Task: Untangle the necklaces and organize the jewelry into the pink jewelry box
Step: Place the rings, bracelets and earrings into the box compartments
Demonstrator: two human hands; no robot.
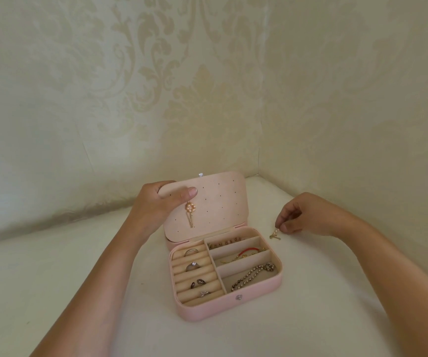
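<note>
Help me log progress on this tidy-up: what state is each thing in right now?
pink jewelry box, open.
lid, raised, gripped at its corner by the left hand.
pearl earring, hanging on the lid's inner face.
second earring, right of the box, pinched by the right hand.
rings, slotted in the box's left section.
beaded necklace, lying in the box's front right section.
red bracelet, lying in the box's middle right section.

Left forearm comes in from near left, angled toward the far side. Left hand [156, 202] grips lid [223, 199] at its far left corner, thumb laid across the inner face, fingers behind it. Right forearm enters from near right. Right hand [310, 215] is palm down, fingers curled, thumb and index tip pinching small earring [274, 235].
</note>
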